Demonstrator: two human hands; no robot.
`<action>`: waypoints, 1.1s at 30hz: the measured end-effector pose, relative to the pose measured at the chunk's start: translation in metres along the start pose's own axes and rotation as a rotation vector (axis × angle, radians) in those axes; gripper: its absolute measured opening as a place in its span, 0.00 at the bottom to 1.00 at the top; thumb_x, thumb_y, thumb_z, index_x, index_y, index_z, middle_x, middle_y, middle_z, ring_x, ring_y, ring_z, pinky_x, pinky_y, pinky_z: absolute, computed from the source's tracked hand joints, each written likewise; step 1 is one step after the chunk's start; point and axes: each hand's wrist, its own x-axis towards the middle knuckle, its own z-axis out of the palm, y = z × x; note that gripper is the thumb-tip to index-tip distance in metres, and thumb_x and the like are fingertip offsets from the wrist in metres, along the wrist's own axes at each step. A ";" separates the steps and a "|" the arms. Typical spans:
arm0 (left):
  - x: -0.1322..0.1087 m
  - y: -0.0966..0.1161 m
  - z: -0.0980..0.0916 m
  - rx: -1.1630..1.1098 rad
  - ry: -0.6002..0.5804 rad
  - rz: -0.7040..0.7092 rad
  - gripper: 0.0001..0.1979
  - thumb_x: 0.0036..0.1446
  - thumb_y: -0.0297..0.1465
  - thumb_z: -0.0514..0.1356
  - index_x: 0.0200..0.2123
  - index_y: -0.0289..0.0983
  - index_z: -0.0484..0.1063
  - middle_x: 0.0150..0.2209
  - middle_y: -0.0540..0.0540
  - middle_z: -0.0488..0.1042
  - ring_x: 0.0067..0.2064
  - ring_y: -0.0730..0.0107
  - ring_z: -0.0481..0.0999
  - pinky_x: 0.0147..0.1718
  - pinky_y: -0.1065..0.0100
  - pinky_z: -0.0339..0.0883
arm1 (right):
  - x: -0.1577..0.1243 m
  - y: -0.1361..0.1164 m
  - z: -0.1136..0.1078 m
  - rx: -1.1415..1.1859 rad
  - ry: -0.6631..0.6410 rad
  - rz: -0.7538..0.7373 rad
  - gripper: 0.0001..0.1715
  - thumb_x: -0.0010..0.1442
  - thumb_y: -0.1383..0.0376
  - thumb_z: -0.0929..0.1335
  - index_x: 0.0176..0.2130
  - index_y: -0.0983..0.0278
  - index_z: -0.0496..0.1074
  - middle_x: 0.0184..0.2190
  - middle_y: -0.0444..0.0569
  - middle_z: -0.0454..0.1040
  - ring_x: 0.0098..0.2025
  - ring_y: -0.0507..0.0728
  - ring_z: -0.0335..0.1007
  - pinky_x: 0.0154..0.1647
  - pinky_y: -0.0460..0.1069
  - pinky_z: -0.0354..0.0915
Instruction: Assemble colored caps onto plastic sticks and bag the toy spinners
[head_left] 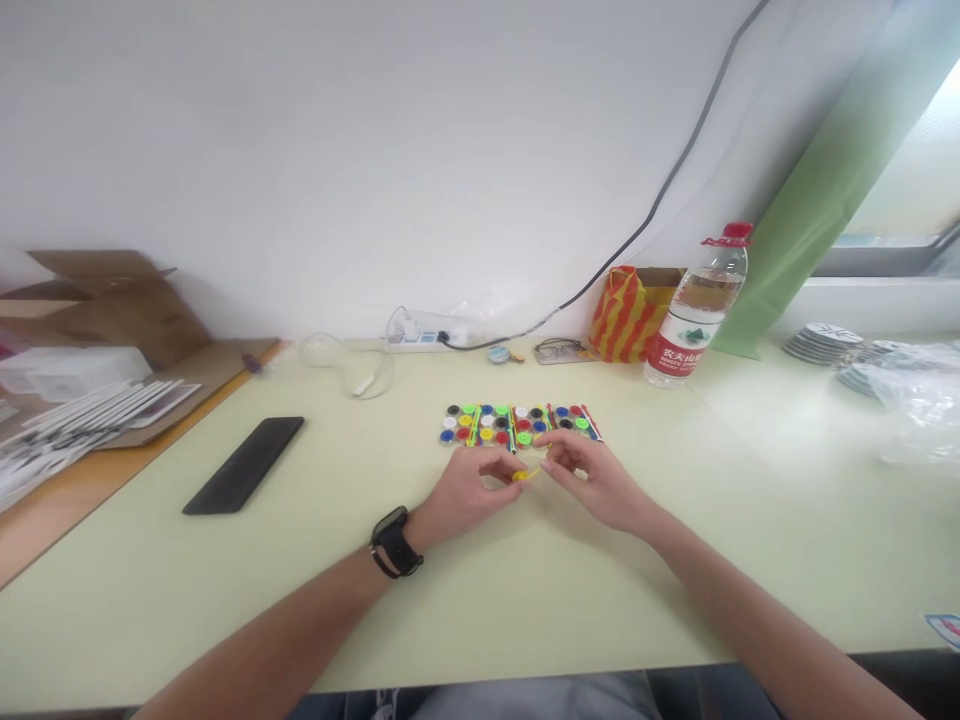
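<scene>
My left hand [476,490] pinches a small yellow piece [520,476] between thumb and fingertips; its exact kind is too small to make out. From it a thin yellow stick-like part [534,472] reaches toward my right hand [592,478], whose thumb and fingers are closed at its end. Just beyond both hands, groups of small round discs [487,421] in red, blue, green, yellow, white and black lie in rows on the table. Thin coloured sticks [513,428] lie between the groups. My right fingers hide some of the discs.
On the pale green table [450,620] lies a black flat case [245,465] at left. A water bottle [695,315], striped bag [626,315], glasses [559,349] and power strip [420,338] stand or lie along the back. Cardboard [142,310] is left; stacked discs [823,341] and plastic wrap [919,400] are right.
</scene>
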 end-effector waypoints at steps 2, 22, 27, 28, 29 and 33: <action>0.001 0.000 -0.001 -0.034 0.003 -0.014 0.09 0.61 0.34 0.67 0.39 0.34 0.81 0.38 0.43 0.81 0.38 0.66 0.80 0.44 0.64 0.78 | 0.001 0.000 0.001 0.048 0.012 0.007 0.15 0.69 0.55 0.67 0.51 0.59 0.73 0.33 0.46 0.72 0.36 0.56 0.69 0.37 0.52 0.68; 0.009 -0.005 -0.008 -0.509 0.076 -0.217 0.14 0.57 0.35 0.72 0.45 0.36 0.80 0.42 0.44 0.81 0.43 0.65 0.82 0.48 0.63 0.76 | -0.004 0.006 0.003 -0.070 0.065 -0.135 0.26 0.70 0.59 0.65 0.66 0.54 0.63 0.34 0.46 0.70 0.32 0.55 0.66 0.33 0.51 0.66; 0.009 -0.001 -0.007 -0.529 0.098 -0.226 0.14 0.56 0.35 0.73 0.44 0.36 0.80 0.42 0.45 0.81 0.42 0.65 0.83 0.48 0.62 0.77 | -0.002 0.002 0.007 0.090 0.070 -0.037 0.21 0.71 0.55 0.64 0.60 0.57 0.67 0.39 0.47 0.70 0.31 0.53 0.64 0.33 0.51 0.65; 0.010 0.000 -0.007 -0.525 0.108 -0.230 0.14 0.55 0.35 0.74 0.43 0.36 0.80 0.41 0.45 0.81 0.42 0.65 0.82 0.48 0.62 0.78 | -0.002 0.001 0.006 0.111 0.042 -0.014 0.17 0.72 0.54 0.62 0.49 0.60 0.73 0.36 0.47 0.70 0.30 0.53 0.63 0.33 0.51 0.63; 0.010 0.001 -0.007 -0.519 0.119 -0.234 0.15 0.55 0.35 0.74 0.43 0.36 0.80 0.41 0.45 0.81 0.41 0.66 0.82 0.47 0.62 0.78 | -0.001 0.000 0.005 0.131 0.011 0.006 0.21 0.73 0.53 0.61 0.36 0.62 0.74 0.30 0.46 0.68 0.29 0.53 0.61 0.33 0.51 0.61; 0.011 0.002 -0.006 -0.498 0.131 -0.233 0.15 0.54 0.36 0.74 0.42 0.36 0.80 0.40 0.45 0.80 0.41 0.66 0.82 0.47 0.61 0.78 | 0.002 -0.004 -0.001 0.210 0.006 0.054 0.35 0.73 0.51 0.60 0.18 0.61 0.54 0.19 0.41 0.53 0.24 0.52 0.50 0.28 0.51 0.51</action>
